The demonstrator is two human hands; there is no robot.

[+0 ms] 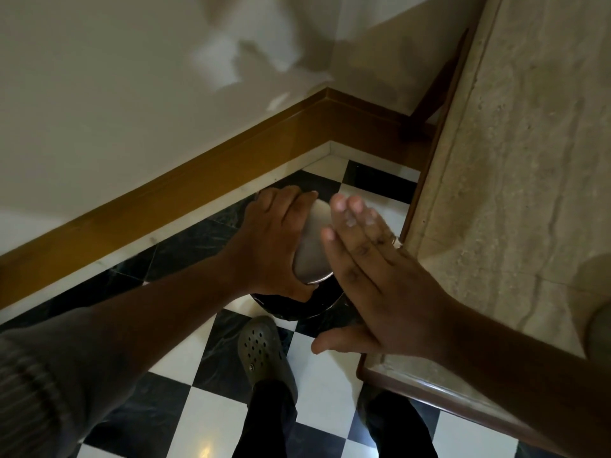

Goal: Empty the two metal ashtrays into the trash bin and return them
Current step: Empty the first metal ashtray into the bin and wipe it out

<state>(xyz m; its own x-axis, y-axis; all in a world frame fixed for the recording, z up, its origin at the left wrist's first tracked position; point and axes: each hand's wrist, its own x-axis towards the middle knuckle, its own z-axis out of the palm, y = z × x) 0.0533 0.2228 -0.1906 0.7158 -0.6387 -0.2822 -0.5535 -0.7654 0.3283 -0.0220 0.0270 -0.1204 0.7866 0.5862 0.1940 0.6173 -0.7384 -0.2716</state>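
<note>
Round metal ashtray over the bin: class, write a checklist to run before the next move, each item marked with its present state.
1. Round metal ashtray gripped by left hand: ok.
2. Ashtray tipped over, base up: ok.
3. Ashtray above dark round trash bin: ok.
4. Right hand flat and open beside the base: ok.
5. Ashtray emptied: cannot tell.
6. Second ashtray located: cannot tell.

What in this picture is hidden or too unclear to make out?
- Trash bin, head view: mostly covered by both hands; its inside is unseen.
- Ashtray: only its underside shows, so whether it is emptied is hidden.
- Right hand: fingertips blurred; touching the ashtray or not is unclear.
- Second ashtray: not clearly in view.
- Shoe: only one shows clearly.
</note>
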